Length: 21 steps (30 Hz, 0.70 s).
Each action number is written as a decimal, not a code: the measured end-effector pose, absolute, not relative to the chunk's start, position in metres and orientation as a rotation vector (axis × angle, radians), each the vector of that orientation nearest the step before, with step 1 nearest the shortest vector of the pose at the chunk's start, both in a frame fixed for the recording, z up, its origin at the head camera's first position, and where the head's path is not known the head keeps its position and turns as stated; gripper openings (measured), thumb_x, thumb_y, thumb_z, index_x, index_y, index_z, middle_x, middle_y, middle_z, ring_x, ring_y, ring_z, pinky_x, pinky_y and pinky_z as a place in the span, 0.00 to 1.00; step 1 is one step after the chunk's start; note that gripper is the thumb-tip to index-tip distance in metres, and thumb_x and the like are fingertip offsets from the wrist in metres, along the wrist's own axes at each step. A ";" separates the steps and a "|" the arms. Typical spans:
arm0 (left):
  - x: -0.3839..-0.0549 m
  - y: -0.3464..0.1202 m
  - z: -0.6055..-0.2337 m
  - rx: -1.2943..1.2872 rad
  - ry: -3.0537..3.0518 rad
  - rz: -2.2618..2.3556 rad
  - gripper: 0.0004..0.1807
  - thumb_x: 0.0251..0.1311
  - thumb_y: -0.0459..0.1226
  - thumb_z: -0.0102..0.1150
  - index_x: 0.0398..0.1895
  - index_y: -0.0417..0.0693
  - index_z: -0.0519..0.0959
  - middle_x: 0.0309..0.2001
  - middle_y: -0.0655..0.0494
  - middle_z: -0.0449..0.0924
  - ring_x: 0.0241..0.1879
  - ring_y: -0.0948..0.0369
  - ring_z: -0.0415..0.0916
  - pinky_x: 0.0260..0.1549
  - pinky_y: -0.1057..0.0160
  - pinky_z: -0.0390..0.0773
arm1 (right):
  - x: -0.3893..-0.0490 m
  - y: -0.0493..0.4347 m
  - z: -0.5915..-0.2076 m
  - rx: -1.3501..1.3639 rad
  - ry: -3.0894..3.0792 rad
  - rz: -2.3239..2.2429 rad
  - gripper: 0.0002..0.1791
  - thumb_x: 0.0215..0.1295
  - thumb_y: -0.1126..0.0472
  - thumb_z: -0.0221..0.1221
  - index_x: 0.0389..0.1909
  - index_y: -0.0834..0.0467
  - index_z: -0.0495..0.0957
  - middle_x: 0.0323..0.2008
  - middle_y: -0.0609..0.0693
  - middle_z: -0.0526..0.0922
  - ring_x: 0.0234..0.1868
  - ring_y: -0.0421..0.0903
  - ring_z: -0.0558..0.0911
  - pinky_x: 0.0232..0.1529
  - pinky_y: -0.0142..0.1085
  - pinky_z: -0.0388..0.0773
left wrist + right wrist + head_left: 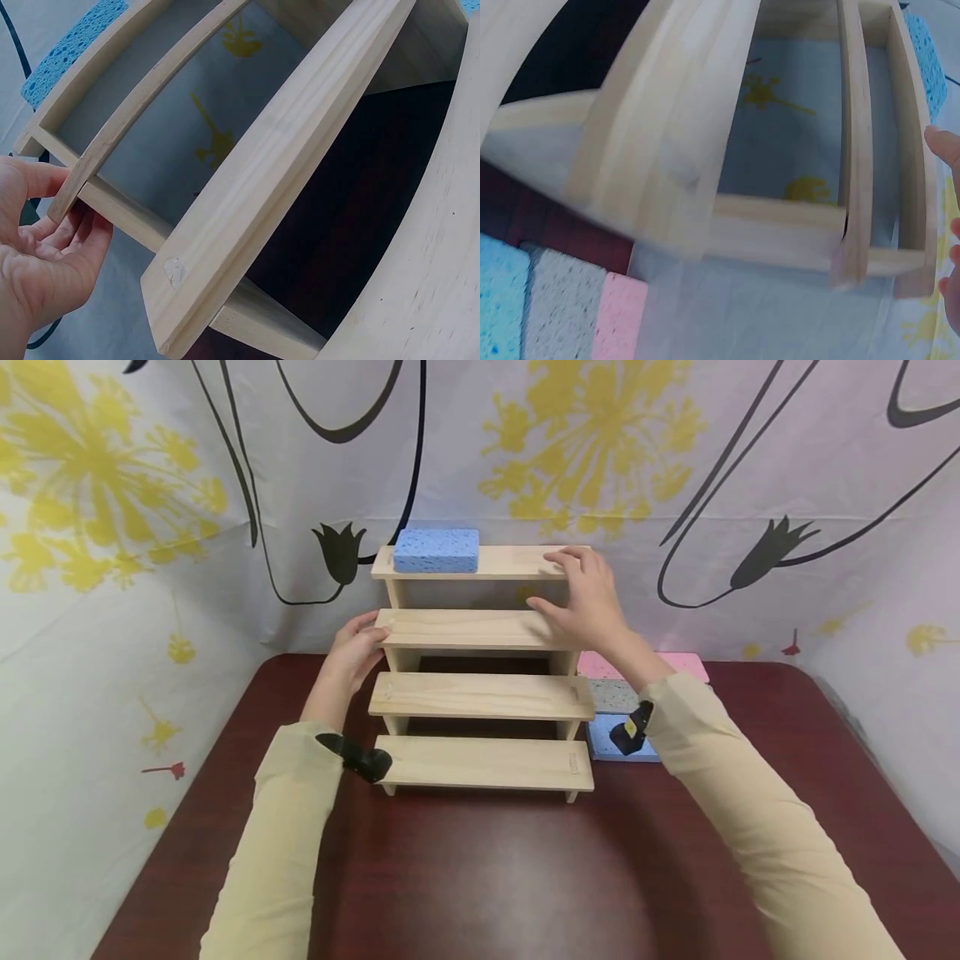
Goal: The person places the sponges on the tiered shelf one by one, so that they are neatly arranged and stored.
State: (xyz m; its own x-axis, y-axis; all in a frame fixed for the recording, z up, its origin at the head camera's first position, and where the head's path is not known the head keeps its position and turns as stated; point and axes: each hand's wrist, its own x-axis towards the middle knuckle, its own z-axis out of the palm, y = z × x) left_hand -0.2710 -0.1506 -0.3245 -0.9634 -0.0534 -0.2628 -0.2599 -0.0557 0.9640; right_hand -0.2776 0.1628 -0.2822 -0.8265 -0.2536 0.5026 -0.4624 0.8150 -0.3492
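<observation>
A pale wooden four-step display stand (480, 695) stands upright on the table. On the left part of its top step lies a blue sponge (437, 552). My left hand (351, 653) grips the left end of the second step from the top; in the left wrist view its thumb lies above the board and the fingers curl underneath. My right hand (588, 597) is at the right end of the top step, thumb and fingers spread, with nothing visible between them. In the right wrist view only part of that hand (951, 217) shows, beside the top step; contact is unclear.
To the right of the stand, a pink sponge (686, 667), a grey sponge (611, 696) and a blue sponge (604, 739) lie in a row on the dark red table (480, 877), partly behind my right forearm. A patterned cloth (480, 452) hangs close behind the stand.
</observation>
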 end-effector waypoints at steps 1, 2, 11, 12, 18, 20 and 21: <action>-0.271 -0.151 -0.325 -0.345 2.053 2.158 0.32 0.62 0.32 0.46 0.70 0.50 0.53 0.69 0.48 0.55 0.66 0.56 0.58 0.67 0.62 0.58 | -0.277 0.166 -0.283 0.525 -2.557 0.655 0.34 0.54 0.49 0.63 0.60 0.58 0.65 0.60 0.59 0.62 0.63 0.58 0.58 0.68 0.51 0.48; -0.270 -0.151 -0.325 -0.345 2.055 2.158 0.32 0.62 0.32 0.46 0.70 0.50 0.53 0.69 0.48 0.55 0.66 0.56 0.58 0.67 0.62 0.58 | -0.277 0.168 -0.284 0.514 -2.557 0.661 0.34 0.54 0.49 0.63 0.59 0.58 0.65 0.60 0.60 0.62 0.64 0.58 0.58 0.68 0.52 0.48; -0.271 -0.150 -0.325 -0.335 2.061 2.162 0.31 0.62 0.32 0.45 0.70 0.49 0.53 0.69 0.48 0.55 0.67 0.56 0.57 0.67 0.62 0.58 | -0.274 0.185 -0.290 0.473 -2.521 0.738 0.34 0.51 0.52 0.66 0.58 0.61 0.66 0.59 0.63 0.62 0.62 0.61 0.59 0.66 0.53 0.52; -0.271 -0.150 -0.325 -0.337 2.058 2.163 0.31 0.62 0.31 0.45 0.70 0.49 0.53 0.69 0.48 0.54 0.67 0.56 0.57 0.67 0.62 0.58 | -0.274 0.187 -0.291 0.483 -2.496 0.759 0.34 0.51 0.53 0.66 0.58 0.61 0.66 0.58 0.64 0.63 0.61 0.61 0.60 0.65 0.53 0.52; -0.271 -0.151 -0.325 -0.346 2.063 2.158 0.31 0.62 0.32 0.46 0.70 0.50 0.53 0.69 0.49 0.54 0.67 0.56 0.57 0.67 0.62 0.58 | -0.274 0.197 -0.302 0.538 -2.366 0.813 0.33 0.49 0.59 0.68 0.55 0.66 0.68 0.54 0.67 0.65 0.59 0.62 0.62 0.62 0.53 0.58; -0.271 -0.151 -0.325 -0.349 2.065 2.156 0.32 0.62 0.32 0.46 0.70 0.51 0.53 0.69 0.49 0.54 0.67 0.56 0.57 0.67 0.62 0.58 | -0.273 0.201 -0.306 0.542 -2.351 0.819 0.33 0.48 0.59 0.68 0.55 0.66 0.68 0.55 0.67 0.65 0.59 0.62 0.62 0.62 0.53 0.59; -0.271 -0.151 -0.325 -0.350 2.063 2.159 0.32 0.62 0.32 0.46 0.70 0.51 0.53 0.69 0.49 0.54 0.67 0.56 0.57 0.67 0.62 0.58 | -0.272 0.203 -0.308 0.541 -2.348 0.827 0.33 0.48 0.60 0.68 0.55 0.66 0.67 0.55 0.67 0.64 0.59 0.62 0.62 0.62 0.53 0.59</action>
